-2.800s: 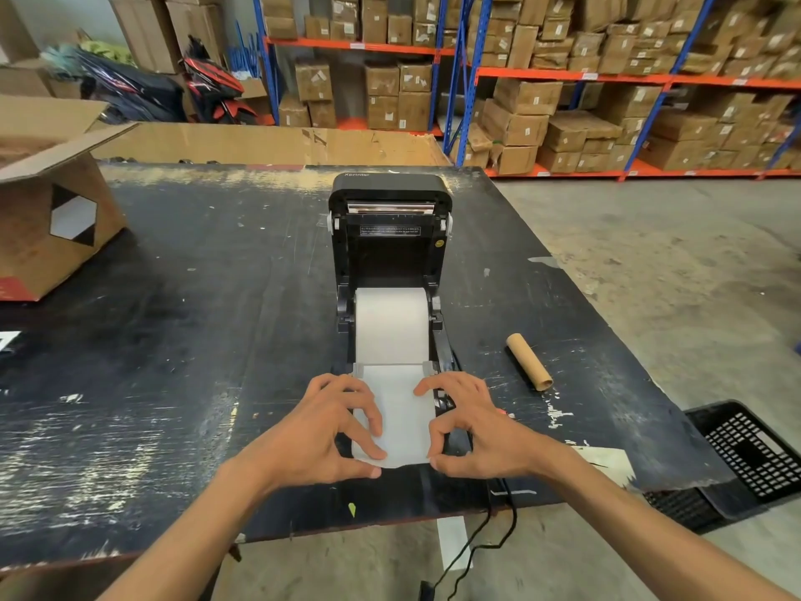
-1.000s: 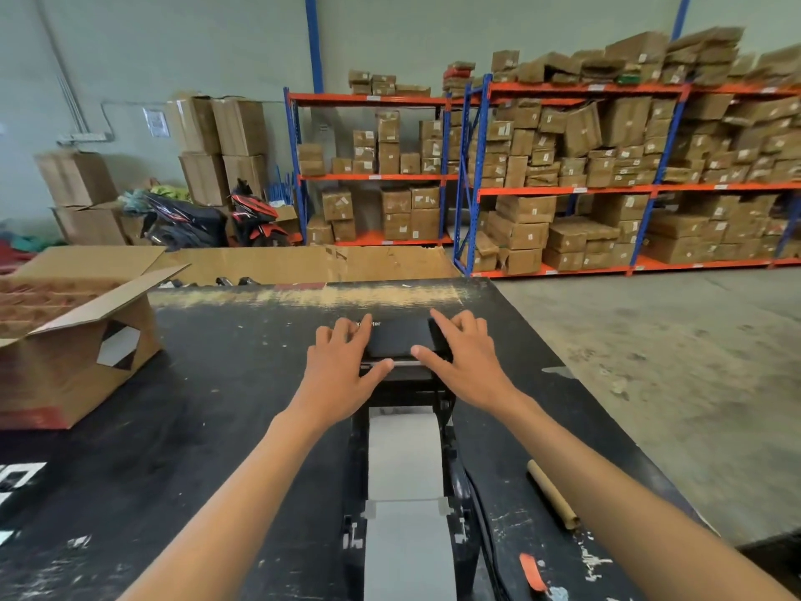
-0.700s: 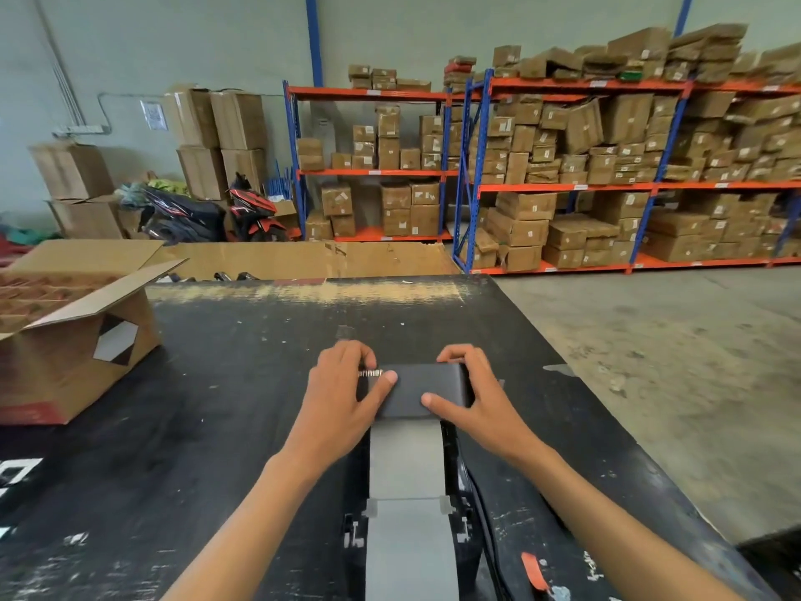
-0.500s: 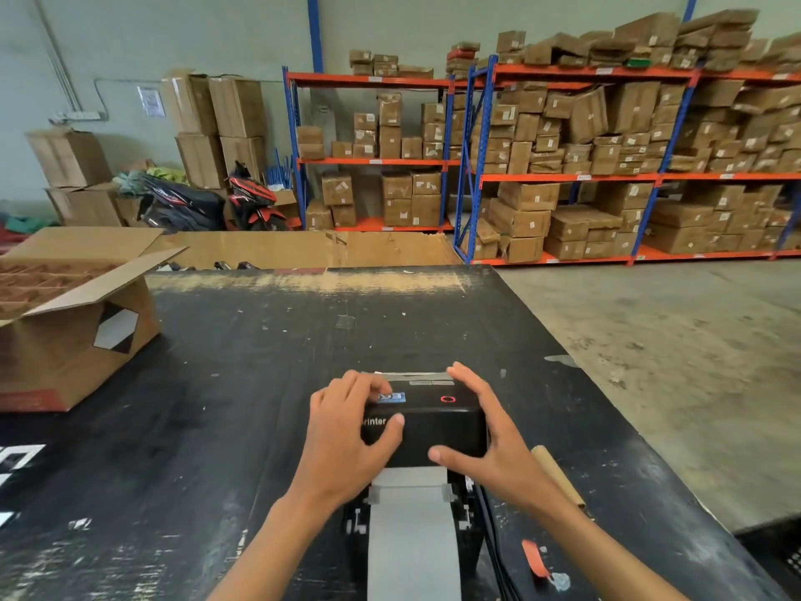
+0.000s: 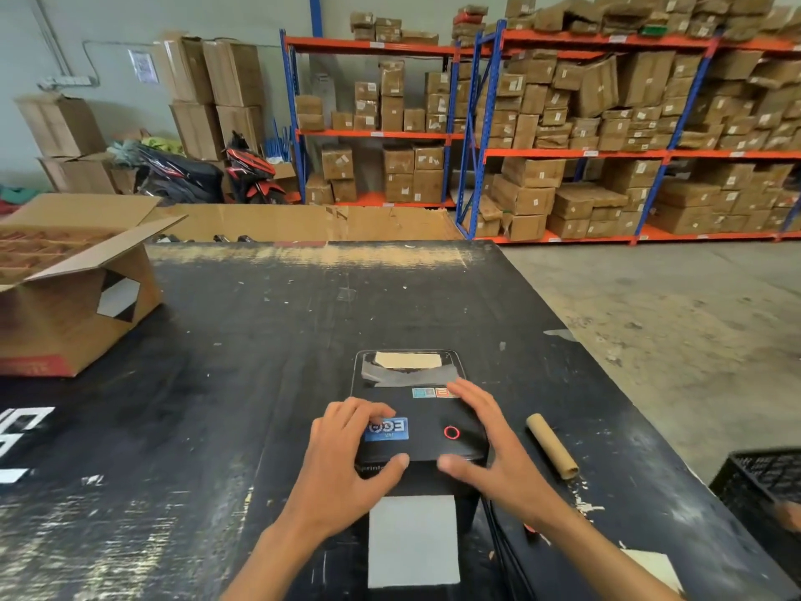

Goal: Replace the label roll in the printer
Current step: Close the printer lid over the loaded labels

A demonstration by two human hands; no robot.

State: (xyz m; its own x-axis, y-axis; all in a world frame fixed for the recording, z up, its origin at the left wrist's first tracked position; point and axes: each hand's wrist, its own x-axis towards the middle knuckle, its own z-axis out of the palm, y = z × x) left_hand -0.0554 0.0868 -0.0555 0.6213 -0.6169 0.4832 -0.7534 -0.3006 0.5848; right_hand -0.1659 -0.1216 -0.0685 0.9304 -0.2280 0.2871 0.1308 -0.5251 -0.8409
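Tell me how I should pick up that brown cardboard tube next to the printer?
Grip the cardboard tube around its middle, coming down from above with fingers on its two long sides. It lies flat on the black table, apart from the printer and just right of the right hand, so both sides look free. It is probably light and easily squashed.

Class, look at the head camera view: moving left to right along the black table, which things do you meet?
Open cardboard box → left hand → printer → right hand → empty cardboard tube → black crate, beside the table's edge rather than on it.
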